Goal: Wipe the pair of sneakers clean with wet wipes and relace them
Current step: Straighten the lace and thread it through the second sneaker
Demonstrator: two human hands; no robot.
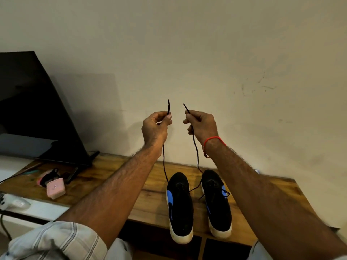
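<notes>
Two black sneakers with blue side marks and white soles stand side by side on the wooden table [150, 201], toes toward the wall: the left sneaker [180, 207] and the right sneaker [217, 203]. A black lace [196, 152] runs up from the shoes to both raised hands. My left hand [155, 128] pinches one lace end, my right hand [201, 124] pinches the other, and both tips stick up above the fingers. A further lace end lies loose across the right sneaker.
A black monitor [37, 109] leans at the left on the table. Beside it lie a pink case [56, 188] and small dark items. A white power strip [13, 202] sits at the far left edge. The wall stands close behind the shoes.
</notes>
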